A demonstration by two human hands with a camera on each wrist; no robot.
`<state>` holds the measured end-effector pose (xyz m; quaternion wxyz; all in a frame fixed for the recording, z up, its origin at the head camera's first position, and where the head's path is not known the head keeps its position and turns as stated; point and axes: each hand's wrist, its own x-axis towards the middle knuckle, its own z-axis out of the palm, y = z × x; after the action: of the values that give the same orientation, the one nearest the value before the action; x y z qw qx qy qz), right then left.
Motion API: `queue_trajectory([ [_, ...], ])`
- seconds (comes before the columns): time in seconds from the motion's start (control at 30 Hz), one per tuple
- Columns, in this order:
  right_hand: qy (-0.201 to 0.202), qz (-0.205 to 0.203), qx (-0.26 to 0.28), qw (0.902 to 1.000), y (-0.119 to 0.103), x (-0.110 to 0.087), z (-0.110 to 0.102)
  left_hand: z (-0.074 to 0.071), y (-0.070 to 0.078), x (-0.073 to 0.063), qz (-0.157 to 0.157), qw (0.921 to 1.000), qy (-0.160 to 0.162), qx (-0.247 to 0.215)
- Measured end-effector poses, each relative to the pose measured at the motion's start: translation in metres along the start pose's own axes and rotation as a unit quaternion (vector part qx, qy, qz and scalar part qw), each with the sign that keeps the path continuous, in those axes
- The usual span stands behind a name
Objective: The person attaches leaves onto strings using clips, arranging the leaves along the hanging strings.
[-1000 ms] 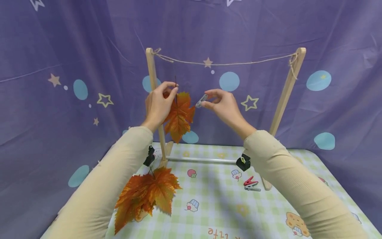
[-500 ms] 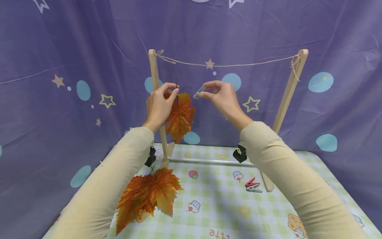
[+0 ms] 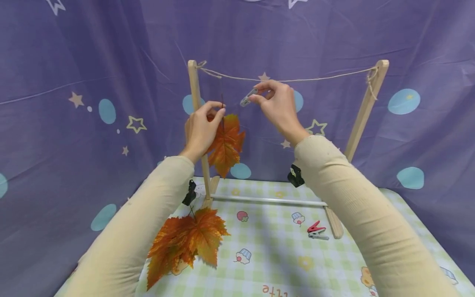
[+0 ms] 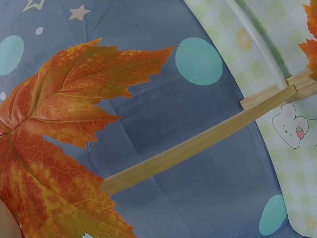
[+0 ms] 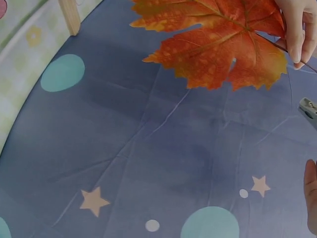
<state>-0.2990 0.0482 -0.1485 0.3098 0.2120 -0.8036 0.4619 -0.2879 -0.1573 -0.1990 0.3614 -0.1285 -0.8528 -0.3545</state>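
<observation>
My left hand [image 3: 202, 128] pinches the dark stem of an orange maple leaf [image 3: 225, 146], which hangs down beside the left wooden post. In the right wrist view the left fingers grip that stem just above the leaf [image 5: 223, 42]. My right hand [image 3: 277, 105] holds a grey clothespin [image 3: 248, 98] between thumb and fingers, to the right of the stem and a little below the twine [image 3: 304, 79]. The clothespin [image 5: 308, 110] shows partly at the edge of the right wrist view. In the left wrist view the leaf [image 4: 64, 114] fills the left side.
The twine spans two wooden posts [image 3: 365, 111], joined below by a white rod [image 3: 267, 200]. More maple leaves [image 3: 189, 239] lie at the table's left. A red clothespin [image 3: 315, 227] and a grey clothespin [image 3: 318, 236] lie near the right post's foot. A purple curtain [image 3: 111, 62] hangs behind.
My right hand has risen toward the twine with the grey clothespin. The left hand and its leaf have stayed nearly in place; the whole view has shifted slightly.
</observation>
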Motion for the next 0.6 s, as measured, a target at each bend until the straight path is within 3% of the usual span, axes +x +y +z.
queue_trajectory([
  [0.27,0.035,-0.037,0.005,0.9987,-0.017,0.018,0.002,0.002,0.001,0.0,0.0,1.0,-0.002,-0.003],
  [0.6,0.047,-0.039,-0.006,0.9981,-0.045,0.041,0.009,0.001,0.001,-0.001,-0.004,1.0,-0.002,-0.006],
])
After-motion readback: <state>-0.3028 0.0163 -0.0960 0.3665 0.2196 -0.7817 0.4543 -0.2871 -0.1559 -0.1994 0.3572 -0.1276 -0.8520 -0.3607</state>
